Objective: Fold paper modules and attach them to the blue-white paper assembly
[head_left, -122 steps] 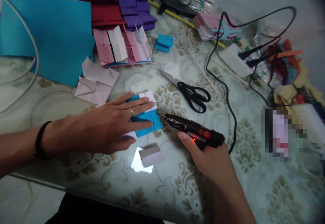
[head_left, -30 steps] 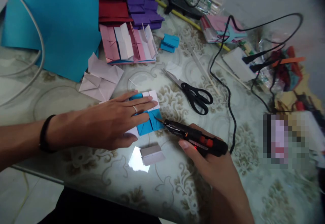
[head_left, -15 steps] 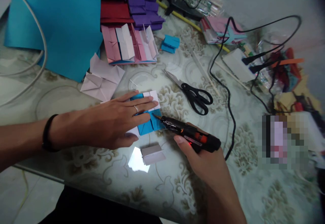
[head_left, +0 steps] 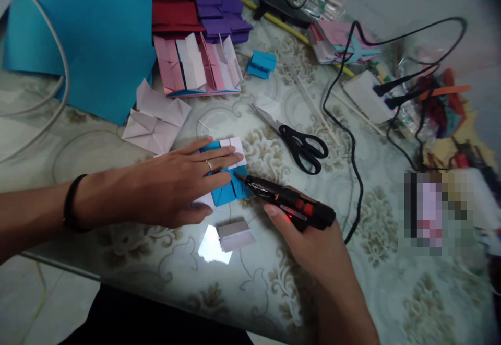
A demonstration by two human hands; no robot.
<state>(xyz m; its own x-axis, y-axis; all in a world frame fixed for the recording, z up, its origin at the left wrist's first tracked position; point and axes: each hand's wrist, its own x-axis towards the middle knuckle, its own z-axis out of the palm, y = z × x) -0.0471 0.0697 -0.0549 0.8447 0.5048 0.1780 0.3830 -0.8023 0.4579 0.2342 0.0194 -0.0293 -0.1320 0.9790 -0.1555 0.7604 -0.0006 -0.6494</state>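
My left hand [head_left: 176, 183] lies flat with fingers stretched over a blue and white folded paper piece [head_left: 224, 194], covering its left part. In my right hand [head_left: 313, 246] is a black hot glue gun [head_left: 291, 204], with a red light glowing near the thumb. Its nozzle touches or hovers just above the blue paper beside my left fingers; I cannot tell which. A small pale folded paper [head_left: 236, 236] rests on the table just below the piece. Above my left hand lies a larger white folded paper [head_left: 156, 120].
Black-handled scissors [head_left: 301, 144] lie beyond the glue gun. A black cord [head_left: 354, 162] loops across the right side to a white power block [head_left: 368, 97]. Pink and white folded papers [head_left: 195, 68], purple ones [head_left: 223, 13] and a blue sheet [head_left: 82, 42] occupy the back left.
My right hand and the glue gun have shifted very slightly left. My left hand stays on the blue and white paper. The whole view has tilted a little.
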